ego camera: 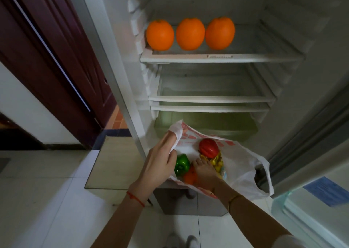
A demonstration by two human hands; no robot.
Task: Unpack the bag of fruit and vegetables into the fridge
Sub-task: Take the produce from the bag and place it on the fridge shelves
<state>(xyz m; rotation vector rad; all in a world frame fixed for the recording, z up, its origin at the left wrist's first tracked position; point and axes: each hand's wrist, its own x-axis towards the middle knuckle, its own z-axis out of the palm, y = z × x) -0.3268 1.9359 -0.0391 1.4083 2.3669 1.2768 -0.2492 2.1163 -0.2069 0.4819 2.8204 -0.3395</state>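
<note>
A white plastic bag (239, 164) with red print hangs open in front of the open fridge. My left hand (160, 160) grips its left handle and holds the mouth up. My right hand (204, 174) reaches inside the bag, fingers spread over the produce; whether it holds anything I cannot tell. In the bag lie a green pepper (181, 164), a red pepper (208, 148), an orange piece (189, 177) and a yellow item (217, 161). Three oranges (190, 34) stand in a row on the fridge's top shelf (264, 57).
Two lower glass shelves (211, 98) and a greenish crisper drawer (207, 126) sit below. The fridge door (311, 200) stands open at the right. A dark red door (56, 58) is at the left. White floor tiles (47, 200) lie below; my shoes (181, 239) show at the bottom.
</note>
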